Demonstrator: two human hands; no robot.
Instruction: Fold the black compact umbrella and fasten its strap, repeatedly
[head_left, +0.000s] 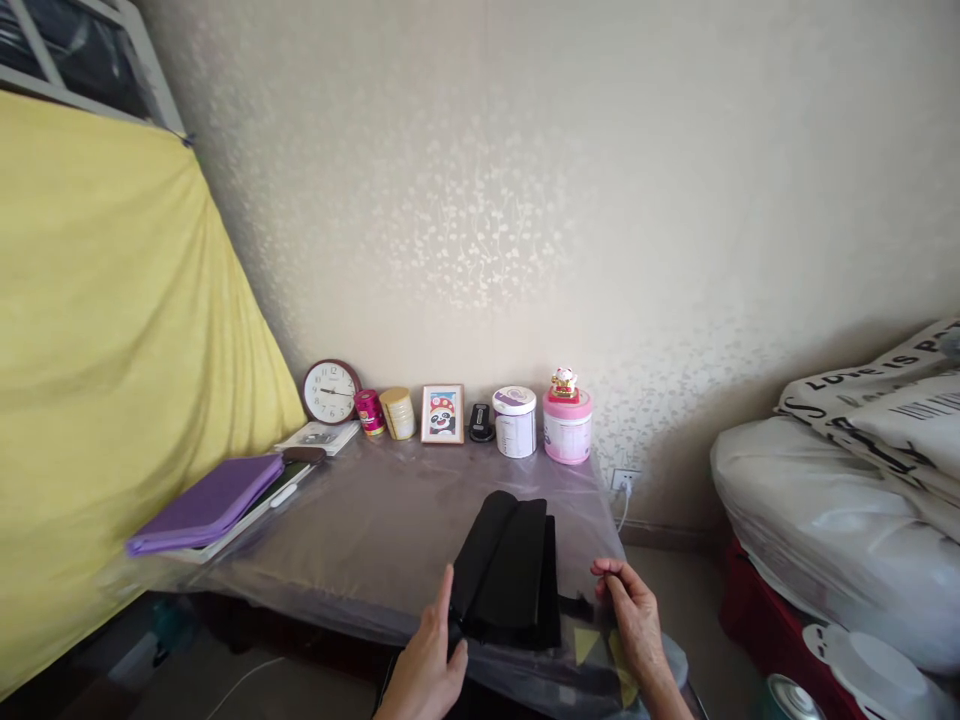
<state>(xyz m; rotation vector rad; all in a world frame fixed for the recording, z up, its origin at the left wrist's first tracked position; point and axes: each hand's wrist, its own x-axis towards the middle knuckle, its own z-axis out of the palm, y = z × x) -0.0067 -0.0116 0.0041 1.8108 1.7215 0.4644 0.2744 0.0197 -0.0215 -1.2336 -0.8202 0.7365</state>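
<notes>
A folded black case [510,570] lies near the front edge of the plastic-covered table. My left hand [431,650] is at its lower left corner, index finger stretched along the side and thumb apart. A short black strap [576,606] sticks out from the right side of the case. Its far end reaches my right hand [630,615], whose thumb and fingers are pinched together around it, just right of the case. The underside of the case is hidden.
Along the wall stand a clock [331,391], cans, a framed panda picture [442,414], a white tub [514,424] and a pink tub [568,430]. A purple folder [210,503] lies at left beside a yellow curtain [112,350]. Bulky bags [825,510] fill the right side.
</notes>
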